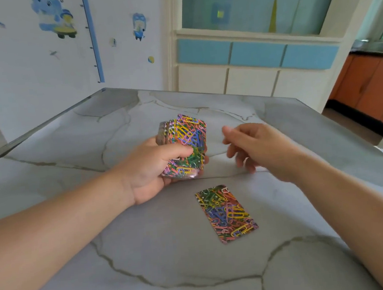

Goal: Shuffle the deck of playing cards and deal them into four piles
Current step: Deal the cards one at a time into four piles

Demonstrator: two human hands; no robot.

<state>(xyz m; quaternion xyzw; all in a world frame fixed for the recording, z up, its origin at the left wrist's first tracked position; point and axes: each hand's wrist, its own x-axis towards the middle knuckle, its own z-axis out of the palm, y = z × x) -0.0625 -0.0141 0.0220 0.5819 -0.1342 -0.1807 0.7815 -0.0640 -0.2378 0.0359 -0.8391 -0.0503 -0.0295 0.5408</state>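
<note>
My left hand (150,170) grips a deck of cards (186,140) with multicoloured paper-clip backs, held face down above the middle of the grey marble table (150,255). The thumb lies across the top card. My right hand (254,147) hovers just right of the deck, fingers apart and slightly blurred, holding nothing. A single card (226,213) lies face down on the table, in front of the deck and below my right hand.
A white wall with cartoon stickers (56,19) stands behind the table's far left edge. A white and blue cabinet (254,53) sits beyond the far edge. Orange kitchen cupboards (373,88) are at the far right.
</note>
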